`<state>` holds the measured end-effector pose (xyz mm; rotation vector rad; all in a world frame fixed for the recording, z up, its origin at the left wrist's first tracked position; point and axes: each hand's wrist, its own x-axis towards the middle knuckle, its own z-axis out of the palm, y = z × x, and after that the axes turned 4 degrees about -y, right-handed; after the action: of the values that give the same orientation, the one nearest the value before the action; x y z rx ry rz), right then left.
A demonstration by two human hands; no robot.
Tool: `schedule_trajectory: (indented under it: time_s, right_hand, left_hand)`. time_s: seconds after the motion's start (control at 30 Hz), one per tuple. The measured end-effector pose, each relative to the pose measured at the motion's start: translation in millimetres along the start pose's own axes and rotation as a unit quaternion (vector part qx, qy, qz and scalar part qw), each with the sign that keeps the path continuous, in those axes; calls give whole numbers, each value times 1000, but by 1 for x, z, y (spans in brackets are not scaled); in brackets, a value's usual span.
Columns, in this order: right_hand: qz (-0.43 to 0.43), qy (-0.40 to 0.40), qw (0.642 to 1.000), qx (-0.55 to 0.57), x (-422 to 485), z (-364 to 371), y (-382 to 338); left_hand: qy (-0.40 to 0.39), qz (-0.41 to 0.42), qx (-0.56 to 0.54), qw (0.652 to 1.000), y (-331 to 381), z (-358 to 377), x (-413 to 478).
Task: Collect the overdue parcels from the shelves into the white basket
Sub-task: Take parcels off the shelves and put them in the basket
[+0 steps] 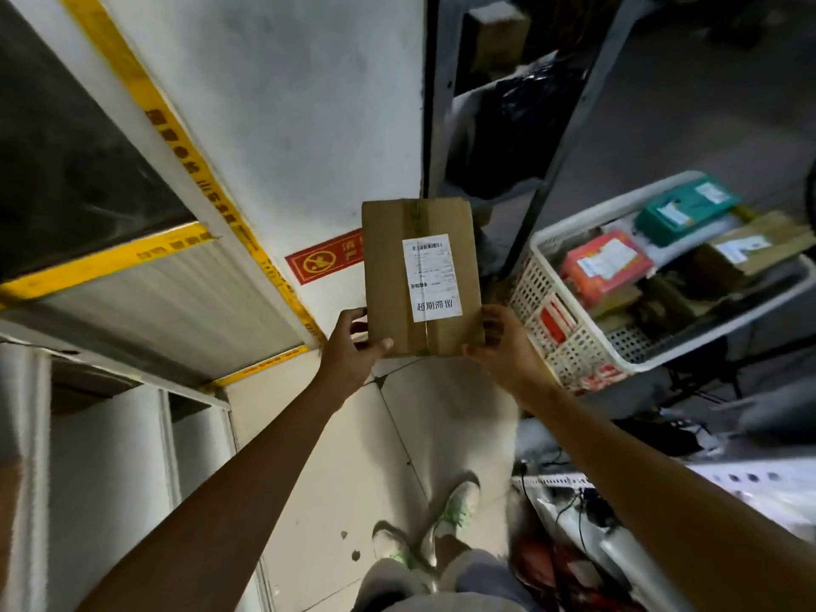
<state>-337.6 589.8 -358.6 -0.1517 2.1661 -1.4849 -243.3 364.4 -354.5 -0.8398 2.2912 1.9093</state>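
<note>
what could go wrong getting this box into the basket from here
1. The left hand and right hand pinch the cardboard box only at its lower corners, so it could tip or slip.
2. The white basket already holds a teal box, a red parcel and more, so this one may land tilted on top.
</note>
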Motion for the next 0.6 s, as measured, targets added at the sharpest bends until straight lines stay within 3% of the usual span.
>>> schedule_trajectory:
  time_s: [0.6]
  right_hand:
    - [34, 180, 975, 122, 30, -158, 14]
  left_hand:
    - [-155, 47, 155, 975, 112, 158, 119]
